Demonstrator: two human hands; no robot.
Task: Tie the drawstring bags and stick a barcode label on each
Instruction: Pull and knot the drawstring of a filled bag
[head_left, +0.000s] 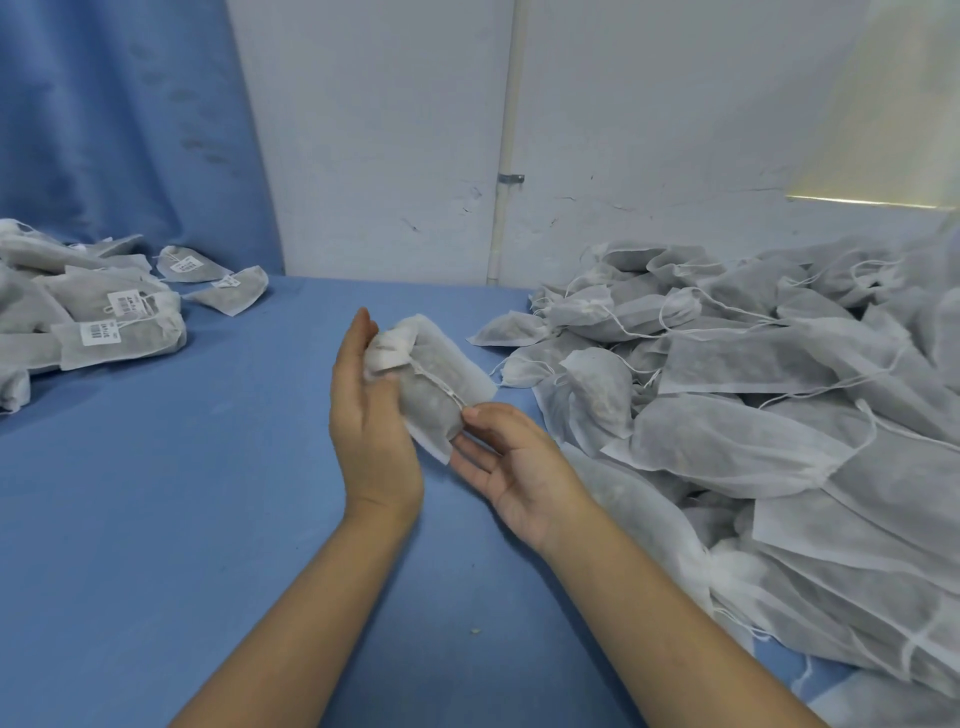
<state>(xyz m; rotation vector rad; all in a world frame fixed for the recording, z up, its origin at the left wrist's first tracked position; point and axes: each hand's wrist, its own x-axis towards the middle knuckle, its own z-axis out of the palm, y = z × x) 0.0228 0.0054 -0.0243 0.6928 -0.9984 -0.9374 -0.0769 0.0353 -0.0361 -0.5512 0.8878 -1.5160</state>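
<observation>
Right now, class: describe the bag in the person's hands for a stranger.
On the blue cloth table, look between the barcode-labelled pile and the unlabelled heap. The white non-woven drawstring bag there is the only one in the left hand, its string pinched by the right hand.

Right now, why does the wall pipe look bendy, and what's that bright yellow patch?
Head view: the wide-angle lens bows the pipe and the blue curtain at its edge; the yellow patch is brightly lit and washed out, its detail lost; light is soft, shadows faint; the held bag and its drawstring look sharp.
</observation>
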